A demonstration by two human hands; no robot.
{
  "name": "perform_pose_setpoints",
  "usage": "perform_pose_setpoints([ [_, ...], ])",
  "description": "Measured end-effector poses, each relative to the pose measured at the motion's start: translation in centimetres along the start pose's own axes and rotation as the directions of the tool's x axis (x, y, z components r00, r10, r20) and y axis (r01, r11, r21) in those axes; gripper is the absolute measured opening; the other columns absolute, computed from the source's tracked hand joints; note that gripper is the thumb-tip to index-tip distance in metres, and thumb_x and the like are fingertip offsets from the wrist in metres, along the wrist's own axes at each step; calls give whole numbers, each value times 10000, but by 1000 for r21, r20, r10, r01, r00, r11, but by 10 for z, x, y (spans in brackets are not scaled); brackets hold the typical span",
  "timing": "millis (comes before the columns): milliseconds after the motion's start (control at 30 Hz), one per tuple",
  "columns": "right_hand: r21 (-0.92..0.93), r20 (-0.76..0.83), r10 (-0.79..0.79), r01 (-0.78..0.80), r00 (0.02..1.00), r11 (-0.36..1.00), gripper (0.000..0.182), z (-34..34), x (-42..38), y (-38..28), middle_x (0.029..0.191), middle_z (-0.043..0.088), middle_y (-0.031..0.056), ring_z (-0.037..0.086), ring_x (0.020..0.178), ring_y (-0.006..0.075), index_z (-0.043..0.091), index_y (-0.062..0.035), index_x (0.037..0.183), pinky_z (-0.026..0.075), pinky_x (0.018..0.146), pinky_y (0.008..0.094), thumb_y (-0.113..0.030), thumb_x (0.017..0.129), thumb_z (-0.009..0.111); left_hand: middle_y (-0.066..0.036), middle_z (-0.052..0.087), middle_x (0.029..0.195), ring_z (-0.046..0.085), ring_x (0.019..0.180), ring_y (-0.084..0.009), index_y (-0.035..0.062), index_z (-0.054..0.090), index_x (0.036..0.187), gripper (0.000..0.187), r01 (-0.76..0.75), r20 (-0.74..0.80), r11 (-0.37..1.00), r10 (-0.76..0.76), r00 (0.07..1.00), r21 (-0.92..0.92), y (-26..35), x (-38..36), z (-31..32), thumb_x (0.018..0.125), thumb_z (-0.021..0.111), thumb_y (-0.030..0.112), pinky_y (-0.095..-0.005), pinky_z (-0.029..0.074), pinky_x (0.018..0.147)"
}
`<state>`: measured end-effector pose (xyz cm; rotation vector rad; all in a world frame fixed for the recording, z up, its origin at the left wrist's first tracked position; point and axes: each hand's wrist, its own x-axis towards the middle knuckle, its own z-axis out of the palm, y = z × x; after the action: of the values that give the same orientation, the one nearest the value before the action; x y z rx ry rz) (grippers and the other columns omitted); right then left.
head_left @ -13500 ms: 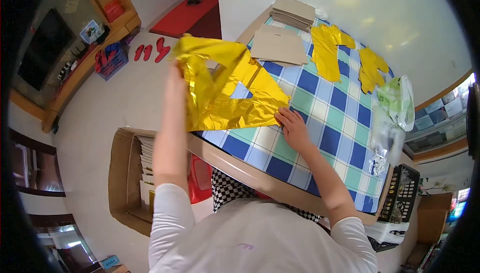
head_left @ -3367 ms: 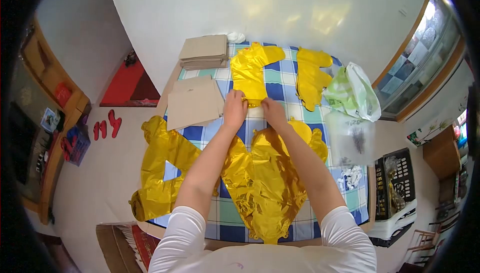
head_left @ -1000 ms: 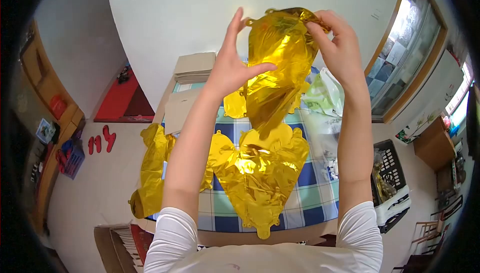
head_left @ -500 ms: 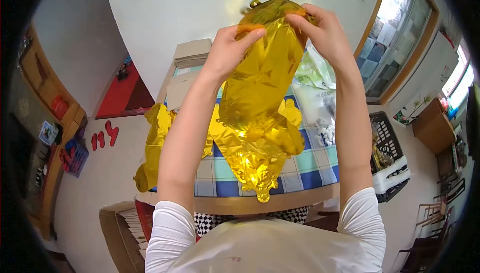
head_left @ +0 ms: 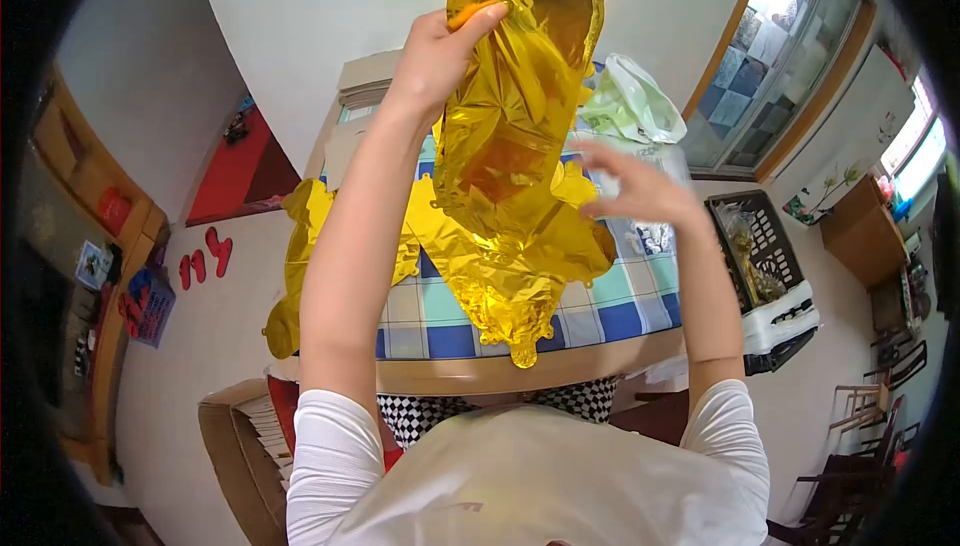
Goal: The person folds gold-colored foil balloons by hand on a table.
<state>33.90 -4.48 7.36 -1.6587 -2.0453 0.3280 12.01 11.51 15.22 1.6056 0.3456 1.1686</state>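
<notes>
A gold foil balloon point(head_left: 515, 96), flat and uninflated, hangs upright from my left hand point(head_left: 440, 56). That hand pinches its upper left edge between thumb and fingers. Small looped tabs show at the balloon's top corners. My right hand point(head_left: 640, 186) is off the foil, to the right of its lower part, slightly blurred with fingers apart. Below, more gold foil point(head_left: 500, 286) lies crumpled on the checked tablecloth point(head_left: 420, 321), reaching the table's front edge. Another gold foil piece point(head_left: 300, 276) drapes over the left side, partly hidden by my left arm.
A pale green plastic bag point(head_left: 630, 106) sits at the table's back right. Folded cardboard point(head_left: 365, 81) is stacked at the back left. On the floor stand a black crate point(head_left: 760, 236) to the right and an open cardboard box point(head_left: 240, 446) at lower left.
My right hand has let go of the balloon's upper right edge and dropped down to the right. My left hand still grips it, and the balloon's top appears higher in view.
</notes>
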Motion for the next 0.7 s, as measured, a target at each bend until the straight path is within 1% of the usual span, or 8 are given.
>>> perform_pose_setpoints([
  [100,41,219,133,-145,967,989,491,49,-1,41,1003,676,153,648,959,307,583,-104,1250,497,811,362,-234,797,722,-37,681,990,621,877,-95,-13,667,1065,330,19,42,1000,-19,999,-3,-13,8,-1,928,639,286,-251,484,779],
  [200,-173,106,209,-189,972,967,279,85,27,88,852,675,172,644,828,368,680,-77,1074,504,723,388,-194,821,672,-17,676,988,600,877,-76,2,672,1062,311,2,99,1000,-4,995,23,-33,21,1,936,630,283,-240,470,771],
  [300,-96,-446,91,-148,890,984,199,111,54,125,817,670,168,622,757,398,696,-68,1009,505,662,408,-153,843,628,35,654,865,528,776,-35,-3,690,1055,323,-54,92,994,45,995,93,-42,25,2,929,648,291,-222,454,713],
  [467,-24,-569,119,-161,814,987,220,112,76,142,963,680,156,626,886,365,696,-115,1057,476,829,441,-124,862,595,-58,699,991,627,921,-132,32,672,1113,304,-271,209,879,202,957,392,-40,-18,-1,930,618,268,-270,493,808],
  [533,-115,-576,59,-152,815,982,255,119,76,155,1062,664,143,611,981,340,695,-147,1084,441,923,463,-107,856,589,-99,667,1154,604,1114,-216,45,657,1148,263,-151,324,972,87,942,179,-64,-53,-4,948,551,179,-349,446,983],
  [567,-186,-590,30,-173,807,967,274,128,73,163,1117,648,133,597,1030,325,695,-164,1090,416,965,472,-95,847,590,-92,649,1193,571,1166,-251,65,655,1161,274,-70,370,991,22,929,118,-76,-75,-3,912,547,101,-392,389,1043],
  [667,-249,-538,86,-255,839,934,330,152,57,183,1258,575,106,538,1149,293,677,-201,1137,337,1045,529,-88,838,594,-77,597,1283,447,1297,-330,142,660,1182,501,-404,530,849,181,829,342,-123,-136,-2,739,588,-79,-477,267,1134],
  [700,-251,-505,127,-285,854,925,348,156,50,188,1301,547,97,516,1184,285,667,-212,1156,310,1063,553,-91,838,595,-72,576,1309,428,1309,-335,157,659,1186,547,-386,552,824,109,827,415,-138,-156,0,699,606,-86,-482,273,1131],
])
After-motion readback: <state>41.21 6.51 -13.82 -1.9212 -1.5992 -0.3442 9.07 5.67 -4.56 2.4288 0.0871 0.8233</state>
